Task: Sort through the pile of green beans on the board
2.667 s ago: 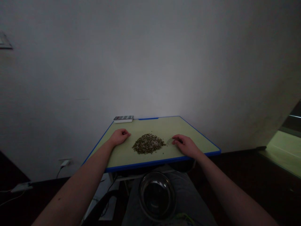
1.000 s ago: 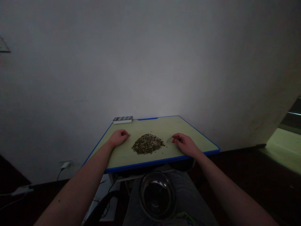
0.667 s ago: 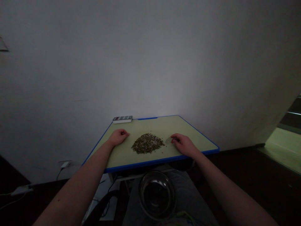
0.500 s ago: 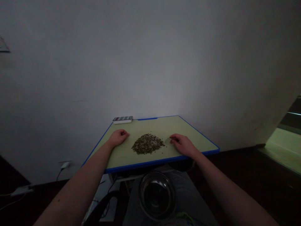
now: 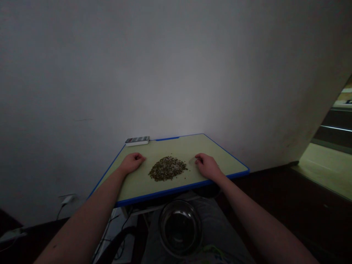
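Observation:
A low heap of small brown-green grains or seeds [image 5: 167,168], mixed with paler bits, lies on the pale yellow-green tabletop [image 5: 154,189]. My left hand [image 5: 132,162] rests on the table left of the heap, fingers curled closed, with nothing visible in them. Right of the heap, my right hand [image 5: 206,165] is closed in a pinch. A thin, pale, fine-lined thing [image 5: 192,160] sticks out from its fingertips toward the heap; its kind is too faint to make out. A few loose grains are scattered by the heap's right side.
A shiny metal bowl [image 5: 180,228] sits in my lap below the table's blue front edge [image 5: 165,195]. A flat white device with a dark top [image 5: 137,141] stands at the back left corner, near the grey wall [image 5: 176,73]. A plug [image 5: 67,200] and cable are at lower left.
The view has turned slightly right, so the table appears further left. My right hand has turned a little and its thin thing now points more upward. My left hand stays put.

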A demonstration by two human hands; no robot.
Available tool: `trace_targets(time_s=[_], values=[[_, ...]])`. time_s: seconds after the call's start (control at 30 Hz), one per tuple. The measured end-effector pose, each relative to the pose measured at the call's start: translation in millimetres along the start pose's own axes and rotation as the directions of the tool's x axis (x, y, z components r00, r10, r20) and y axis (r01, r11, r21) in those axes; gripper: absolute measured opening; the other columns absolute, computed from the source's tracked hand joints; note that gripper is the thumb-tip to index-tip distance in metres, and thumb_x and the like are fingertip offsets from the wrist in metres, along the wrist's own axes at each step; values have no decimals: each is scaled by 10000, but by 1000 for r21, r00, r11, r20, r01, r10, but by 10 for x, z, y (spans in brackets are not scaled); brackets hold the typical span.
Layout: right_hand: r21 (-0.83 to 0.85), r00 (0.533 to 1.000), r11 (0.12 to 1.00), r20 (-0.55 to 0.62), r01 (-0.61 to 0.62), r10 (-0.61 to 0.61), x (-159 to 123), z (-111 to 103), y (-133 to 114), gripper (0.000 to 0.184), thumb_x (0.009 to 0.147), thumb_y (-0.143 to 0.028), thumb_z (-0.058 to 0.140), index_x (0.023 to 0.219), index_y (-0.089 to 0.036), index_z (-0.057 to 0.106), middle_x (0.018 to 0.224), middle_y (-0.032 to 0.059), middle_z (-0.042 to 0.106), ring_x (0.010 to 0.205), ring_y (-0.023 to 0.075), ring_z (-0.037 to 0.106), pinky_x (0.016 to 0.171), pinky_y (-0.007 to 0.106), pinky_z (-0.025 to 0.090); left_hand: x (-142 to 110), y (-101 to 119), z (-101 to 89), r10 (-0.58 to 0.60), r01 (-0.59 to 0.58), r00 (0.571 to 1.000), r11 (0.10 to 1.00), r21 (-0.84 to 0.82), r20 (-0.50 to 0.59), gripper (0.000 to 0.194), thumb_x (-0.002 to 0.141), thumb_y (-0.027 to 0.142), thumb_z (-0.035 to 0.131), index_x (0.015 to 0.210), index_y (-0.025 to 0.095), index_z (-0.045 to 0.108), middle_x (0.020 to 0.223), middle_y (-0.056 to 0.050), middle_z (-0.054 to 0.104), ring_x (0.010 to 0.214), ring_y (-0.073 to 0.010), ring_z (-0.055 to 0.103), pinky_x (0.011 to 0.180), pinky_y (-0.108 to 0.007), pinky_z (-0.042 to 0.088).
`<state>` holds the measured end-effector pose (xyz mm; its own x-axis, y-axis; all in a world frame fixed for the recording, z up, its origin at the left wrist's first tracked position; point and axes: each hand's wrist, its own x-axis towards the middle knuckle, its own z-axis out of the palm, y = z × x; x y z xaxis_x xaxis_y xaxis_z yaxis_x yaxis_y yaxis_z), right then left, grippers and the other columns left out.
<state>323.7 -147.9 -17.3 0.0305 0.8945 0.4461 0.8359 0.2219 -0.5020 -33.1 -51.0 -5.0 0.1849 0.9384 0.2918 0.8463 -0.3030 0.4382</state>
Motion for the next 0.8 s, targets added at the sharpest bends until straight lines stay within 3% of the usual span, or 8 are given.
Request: trace_targets(time_s=[0.13, 0.27, 0.43, 0.63, 0.8], values=[[4, 999, 1000, -17, -29, 29, -12, -18, 17, 267, 779, -186, 486, 1005, -152, 624, 948, 88, 678, 855, 180, 607, 781, 278, 430, 6, 0, 0, 0, 0, 1000, 1000, 7, 4, 351, 697, 493, 465, 691, 172, 608, 668, -31, 624, 645, -171, 550, 587, -271, 384], [47, 999, 999, 42, 10, -12, -36, -33, -24, 253, 779, -185, 496, 998, -172, 622, 863, 41, 699, 772, 140, 622, 725, 233, 448, 15, -10, 2, 14, -14, 1000, 1000, 8, 8, 363, 696, 499, 459, 685, 171, 612, 673, -34, 628, 649, -174, 554, 594, -276, 385], [50, 998, 998, 53, 33, -36, -23, -20, -63, 256, 786, -195, 502, 1010, -180, 626, 908, 44, 698, 839, 149, 627, 764, 238, 447, -5, 23, -15, 2, -3, 1000, 1000, 10, 19, 360, 699, 501, 459, 684, 171, 603, 669, -32, 620, 651, -174, 554, 588, -274, 383], [-8, 999, 999, -18, -35, 34, 10, -8, 1, 267, 785, -196, 496, 1014, -156, 627, 991, 93, 675, 904, 189, 609, 820, 289, 427, -23, 50, -21, -25, 25, 999, 1000, -14, 22, 341, 694, 490, 471, 685, 175, 600, 639, -19, 608, 610, -160, 535, 553, -261, 368], [3, 1000, 1000, 14, -11, 11, 7, -8, 15, 272, 782, -203, 493, 1018, -170, 625, 935, 57, 693, 853, 163, 621, 787, 261, 440, -11, 32, -7, -7, 7, 1000, 1000, -24, 8, 332, 688, 487, 471, 651, 178, 588, 612, -13, 593, 596, -157, 528, 545, -260, 362]])
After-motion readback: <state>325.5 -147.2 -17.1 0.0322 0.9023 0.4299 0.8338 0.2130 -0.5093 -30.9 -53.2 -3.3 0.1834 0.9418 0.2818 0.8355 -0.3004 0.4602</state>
